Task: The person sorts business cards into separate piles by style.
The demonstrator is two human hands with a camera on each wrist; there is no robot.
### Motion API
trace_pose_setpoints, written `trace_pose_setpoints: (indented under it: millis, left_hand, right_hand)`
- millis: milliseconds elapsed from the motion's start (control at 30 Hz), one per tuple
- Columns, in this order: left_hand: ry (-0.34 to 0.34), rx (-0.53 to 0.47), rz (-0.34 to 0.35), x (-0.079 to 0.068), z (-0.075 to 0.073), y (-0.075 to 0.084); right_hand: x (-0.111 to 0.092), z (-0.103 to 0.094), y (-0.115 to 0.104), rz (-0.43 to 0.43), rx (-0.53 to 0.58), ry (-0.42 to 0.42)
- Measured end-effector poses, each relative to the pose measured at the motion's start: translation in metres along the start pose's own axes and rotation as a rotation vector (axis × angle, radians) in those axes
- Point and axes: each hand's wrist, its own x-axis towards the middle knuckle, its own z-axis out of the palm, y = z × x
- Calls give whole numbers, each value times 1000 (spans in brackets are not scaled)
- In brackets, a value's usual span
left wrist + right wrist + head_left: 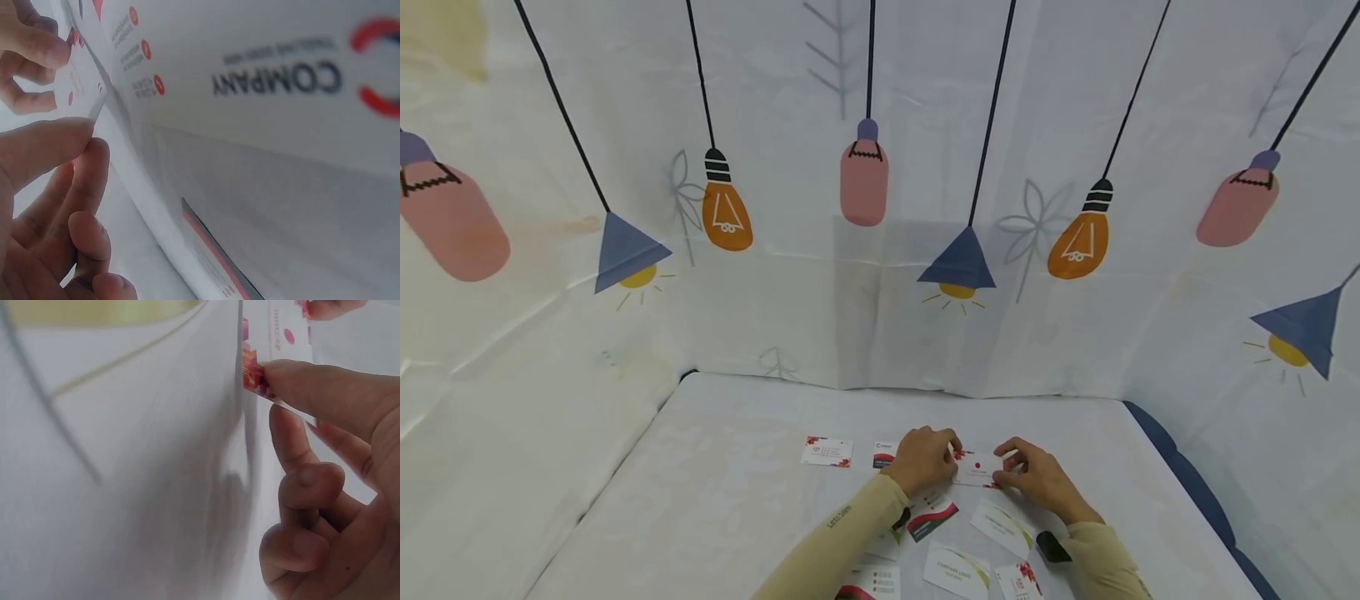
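Observation:
Between both hands is a white business card (976, 469) with red floral corners and a red dot. My left hand (922, 458) pinches its left end between thumb and fingertips. At the opposite end, my right hand (1037, 479) pinches the card with thumb and index finger, its other fingers curled below. The right wrist view shows the right thumb (325, 394) lying over the card's pink-red corner. In the left wrist view the card (78, 81) tilts up close above the white table. Left of the left hand lies a card with a black and red band (883, 455), partly covered by it.
A red-cornered card (827, 452) lies farther left. Nearer the body are a black-and-red card (932, 517), green-and-white cards (1002, 527) (957, 571), another red-floral card (1018, 581) and a red-waved card (872, 579). A printed cloth wall (790, 317) rises behind the table.

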Motion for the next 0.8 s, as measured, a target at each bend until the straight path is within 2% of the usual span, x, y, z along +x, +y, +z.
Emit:
trace_pose_setpoints:
  millis: [233,400,633,800]
  left_hand:
    - [56,-53,-13,-7,-11,-9]
    - [90,-69,3,-10,-19,-16]
    - [113,-78,-18,-20,-29,-35]
    - [133,-85,-35,-28,-42,-44]
  right_hand:
    - [5,6,-7,-43,1,17]
    - [8,12,-14,-38,13,29]
    - [14,24,-34,-75,63,14]
    - [19,36,-48,-102,60,42]
